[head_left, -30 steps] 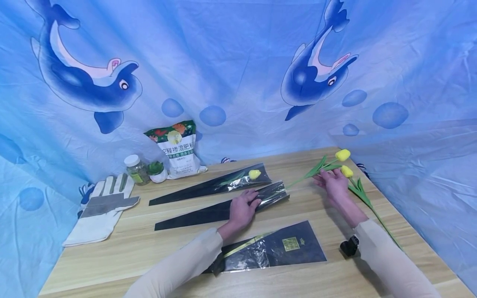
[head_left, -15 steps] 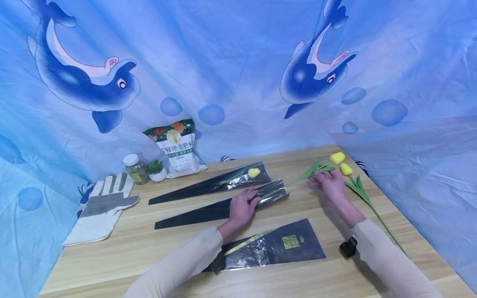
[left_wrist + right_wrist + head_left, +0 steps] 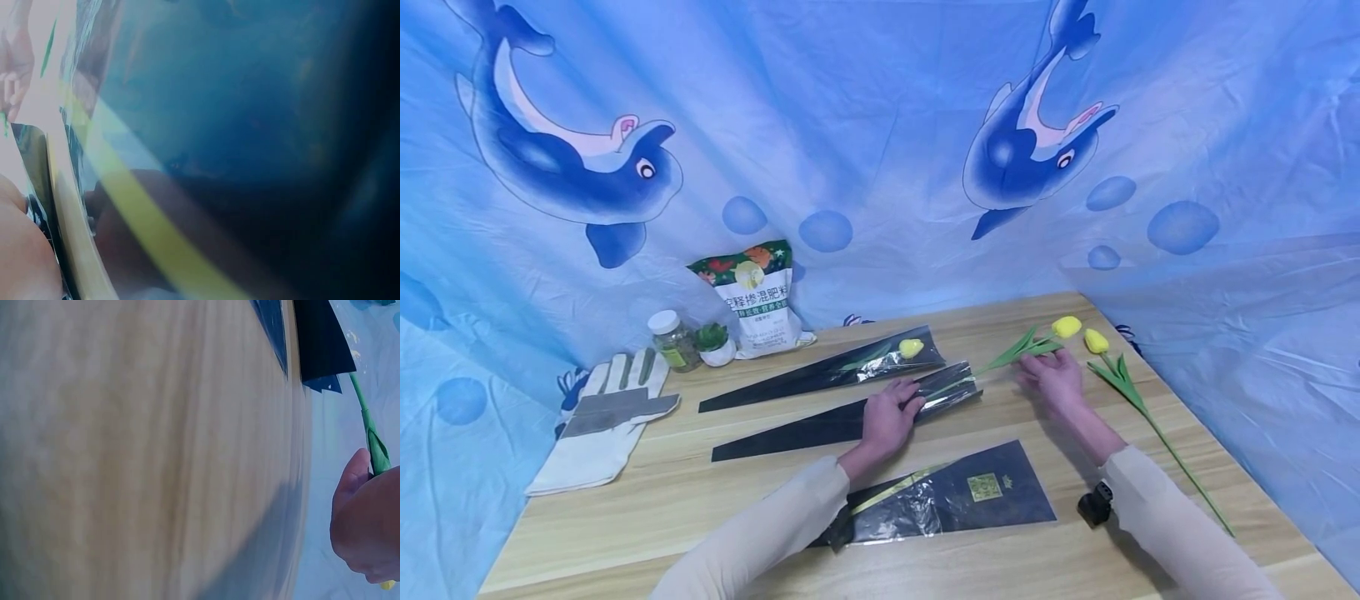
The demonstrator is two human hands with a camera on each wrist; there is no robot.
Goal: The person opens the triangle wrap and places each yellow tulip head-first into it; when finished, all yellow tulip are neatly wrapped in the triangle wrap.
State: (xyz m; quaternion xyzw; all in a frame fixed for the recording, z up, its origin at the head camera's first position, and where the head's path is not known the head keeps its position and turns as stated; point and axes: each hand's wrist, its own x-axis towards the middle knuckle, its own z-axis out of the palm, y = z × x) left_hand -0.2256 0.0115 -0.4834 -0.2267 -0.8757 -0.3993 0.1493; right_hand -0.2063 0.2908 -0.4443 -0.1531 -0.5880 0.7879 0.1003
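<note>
My left hand (image 3: 886,421) holds the middle black flower sleeve (image 3: 797,437) near its wide end, fingers and thumb at its sides. My right hand (image 3: 1054,382) pinches a yellow tulip (image 3: 1066,327) by its leaves and stem, just below the bloom. The stem runs into the sleeve's mouth, its lower part inside the wrapping. In the right wrist view, the green leaves (image 3: 377,450) rise past the thumb toward the dark sleeve (image 3: 322,344). Behind lies another sleeve (image 3: 775,387) with a yellow tulip (image 3: 912,348) inside it.
A flat sleeve with gold print (image 3: 955,504) lies in front, under the left forearm. A loose tulip (image 3: 1096,341) lies along the right edge. At the back left are a work glove (image 3: 595,425), a jar (image 3: 676,340), a small potted plant (image 3: 715,344) and a fertilizer bag (image 3: 763,304).
My right hand has moved left and slightly down with the tulip, bringing its bloom and leaves closer to the middle sleeve. The left hand stays in place.
</note>
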